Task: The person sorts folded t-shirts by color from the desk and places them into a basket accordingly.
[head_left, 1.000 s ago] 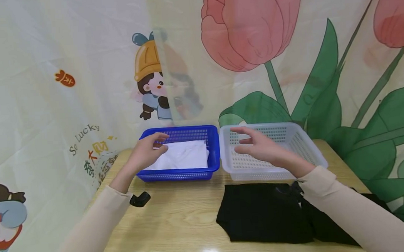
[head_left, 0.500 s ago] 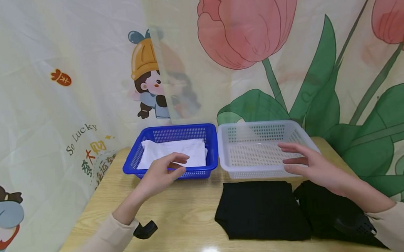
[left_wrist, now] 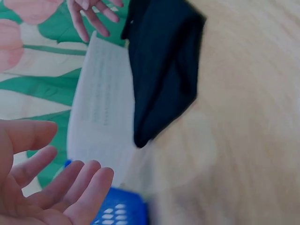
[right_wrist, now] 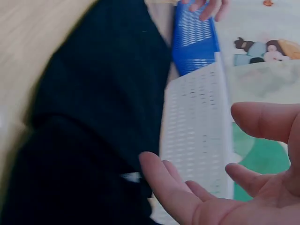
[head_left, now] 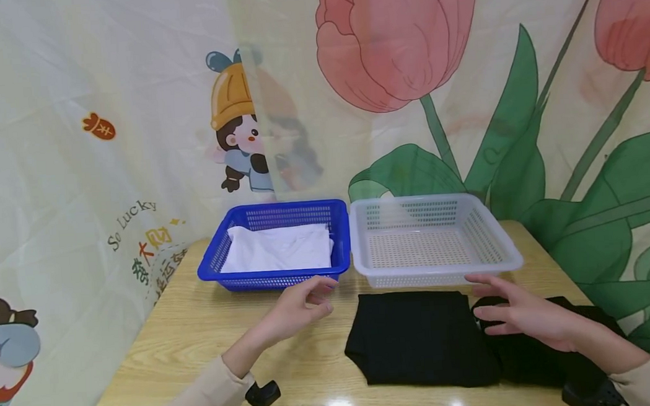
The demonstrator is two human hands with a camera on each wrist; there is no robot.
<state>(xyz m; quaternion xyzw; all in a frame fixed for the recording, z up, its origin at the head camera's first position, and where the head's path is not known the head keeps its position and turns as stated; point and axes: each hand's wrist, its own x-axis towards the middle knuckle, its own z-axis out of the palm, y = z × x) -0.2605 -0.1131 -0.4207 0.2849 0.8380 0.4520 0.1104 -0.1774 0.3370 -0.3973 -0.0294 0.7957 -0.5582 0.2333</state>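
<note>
My left hand (head_left: 298, 310) hovers over the table in front of the blue basket (head_left: 342, 236), fingers loosely bent and holding nothing. To its right lies a flat folded black garment (head_left: 417, 340). My right hand (head_left: 527, 315) is above a second black cloth piece (head_left: 541, 351) that adjoins the folded one, its fingers spread and nothing in them. In the right wrist view the black fabric (right_wrist: 108, 84) lies beyond my fingertips (right_wrist: 150, 164). A folded white cloth (head_left: 277, 248) rests inside the blue basket.
A white basket (head_left: 515, 256) stands right beside the blue one at the back of the wooden table (head_left: 182, 336). Behind them hangs a printed curtain (head_left: 144, 71) with tulips and cartoon figures.
Both hands have drawn back from over the baskets toward the front. The left has moved right, close to the folded black garment; the right has come over the second black piece.
</note>
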